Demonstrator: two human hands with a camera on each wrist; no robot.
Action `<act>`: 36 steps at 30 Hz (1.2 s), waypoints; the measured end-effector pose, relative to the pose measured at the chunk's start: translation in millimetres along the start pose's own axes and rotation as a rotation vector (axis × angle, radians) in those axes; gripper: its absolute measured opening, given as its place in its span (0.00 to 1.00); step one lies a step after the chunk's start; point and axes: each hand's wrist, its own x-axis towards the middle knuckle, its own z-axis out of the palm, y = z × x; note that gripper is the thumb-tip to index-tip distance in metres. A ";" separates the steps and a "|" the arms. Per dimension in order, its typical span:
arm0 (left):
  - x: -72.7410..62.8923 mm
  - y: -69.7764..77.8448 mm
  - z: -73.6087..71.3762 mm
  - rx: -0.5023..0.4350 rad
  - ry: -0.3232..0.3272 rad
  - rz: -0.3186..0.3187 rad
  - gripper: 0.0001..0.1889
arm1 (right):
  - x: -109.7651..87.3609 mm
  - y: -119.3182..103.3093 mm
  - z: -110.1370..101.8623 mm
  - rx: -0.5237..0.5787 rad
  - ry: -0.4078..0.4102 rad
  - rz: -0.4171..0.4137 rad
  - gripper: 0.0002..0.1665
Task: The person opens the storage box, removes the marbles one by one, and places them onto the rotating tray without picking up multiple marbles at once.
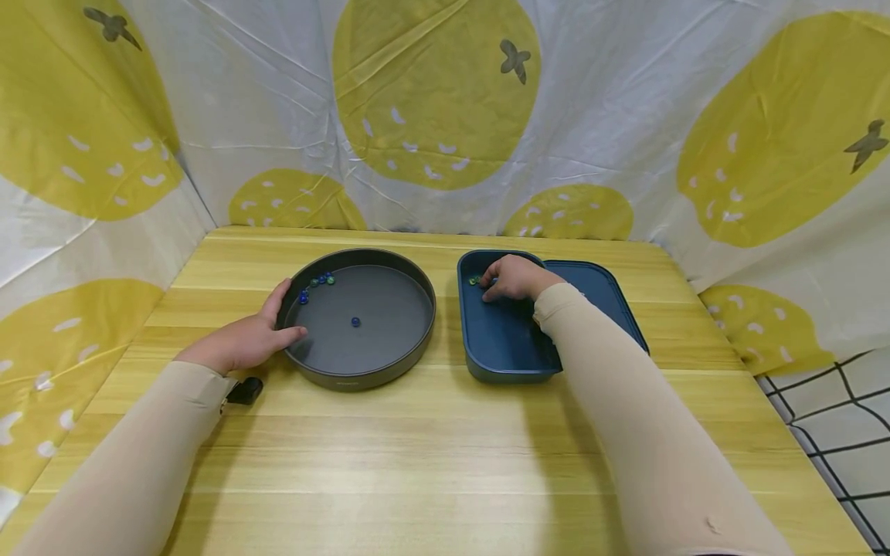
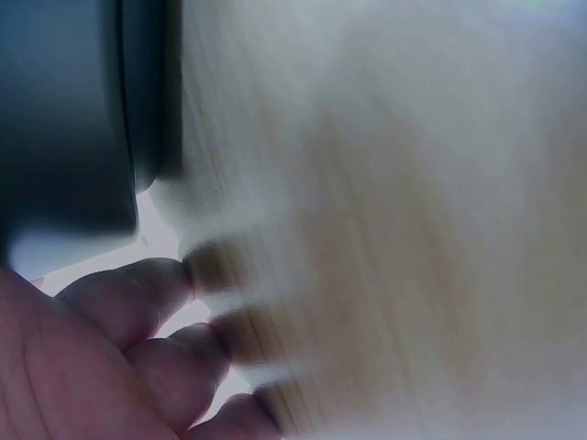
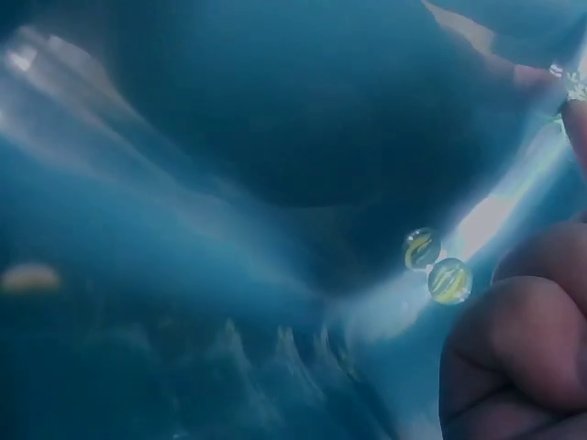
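Note:
My left hand (image 1: 246, 340) holds the near left side of a round dark grey pan (image 1: 389, 328), thumb over the rim and fingers along the outer wall. In the left wrist view its fingers (image 2: 174, 371) bend beside the pan's wall, low at the tabletop. Several blue and green glass marbles (image 1: 304, 296) lie along the pan's left inside edge, with a lone blue marble (image 1: 355, 321) near the middle. My right hand (image 1: 513, 278) reaches into a blue rectangular tray (image 1: 501, 340), pinching a clear glass marble (image 3: 575, 84). Two yellow-streaked marbles (image 3: 450, 281) lie close to its curled fingers.
Another blue tray or lid (image 1: 591, 282) sits against the tray's right side, partly under my right forearm. A black object (image 1: 245, 391) shows at my left wrist. Behind the wooden table (image 1: 417, 463) hangs a yellow-and-white patterned cloth (image 1: 278, 100).

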 end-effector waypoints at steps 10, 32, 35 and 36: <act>0.5 -0.8 0.7 -0.024 0.002 0.010 0.57 | 1.7 -2.4 4.4 0.035 0.010 0.014 0.26; -0.9 -1.0 -0.5 -0.022 -0.003 0.019 0.57 | 2.5 -12.5 10.2 0.040 -0.035 -0.033 0.24; -0.3 -1.1 0.2 -0.021 0.000 0.018 0.56 | 2.5 -12.1 10.8 0.041 -0.032 -0.033 0.23; -0.2 -1.2 0.2 -0.017 0.000 0.017 0.56 | 2.4 -11.9 10.9 0.041 -0.030 -0.032 0.23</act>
